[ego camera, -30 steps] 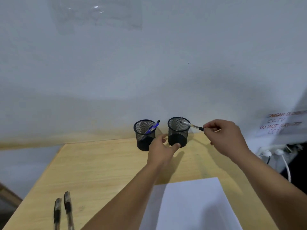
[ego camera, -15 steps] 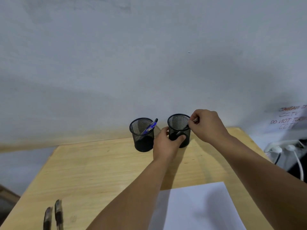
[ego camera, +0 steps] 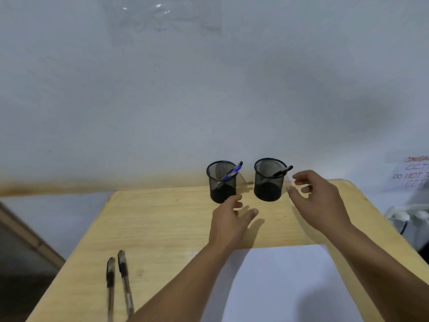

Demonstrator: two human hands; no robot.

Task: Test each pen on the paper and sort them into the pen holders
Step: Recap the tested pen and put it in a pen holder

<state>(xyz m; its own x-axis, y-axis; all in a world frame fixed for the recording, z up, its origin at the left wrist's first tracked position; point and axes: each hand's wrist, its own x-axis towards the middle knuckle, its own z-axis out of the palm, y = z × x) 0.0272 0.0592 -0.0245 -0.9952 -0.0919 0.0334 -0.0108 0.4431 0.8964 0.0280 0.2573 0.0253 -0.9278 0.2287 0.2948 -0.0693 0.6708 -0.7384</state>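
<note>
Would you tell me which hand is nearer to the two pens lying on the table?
Left. The left hand is up and right of the two pens; the right hand is farther right.

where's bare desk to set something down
Widest bare patch: desk between the left holder and two loose pens. A narrower strip lies right of the paper. Crowded: around both holders, where left hand and right hand hover.
</note>
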